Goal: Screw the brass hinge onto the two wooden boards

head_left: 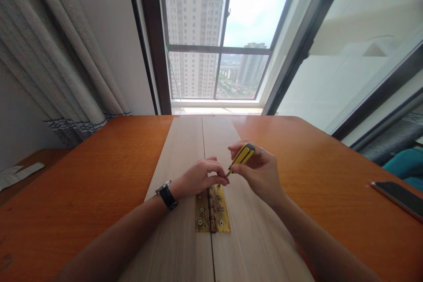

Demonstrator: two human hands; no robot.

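Observation:
My right hand (265,175) grips a yellow-and-black screwdriver (243,155), its shaft slanting down to the left. At the tip, the thumb and forefinger of my left hand (202,177) are pinched together; whatever lies between them is too small to make out. Just below my hands, a brass-coloured hinge (212,213) lies flat across the seam of two pale wooden boards (178,246). Several cross-head screws sit in both hinge leaves. The hinge's far end is partly covered by my left hand.
Under the boards is an orange-brown wooden table (109,176). A dark phone (398,198) lies near its right edge. Beyond the far edge stands a window (218,48), with a grey curtain (62,48) at the left. Something teal (405,163) shows at far right.

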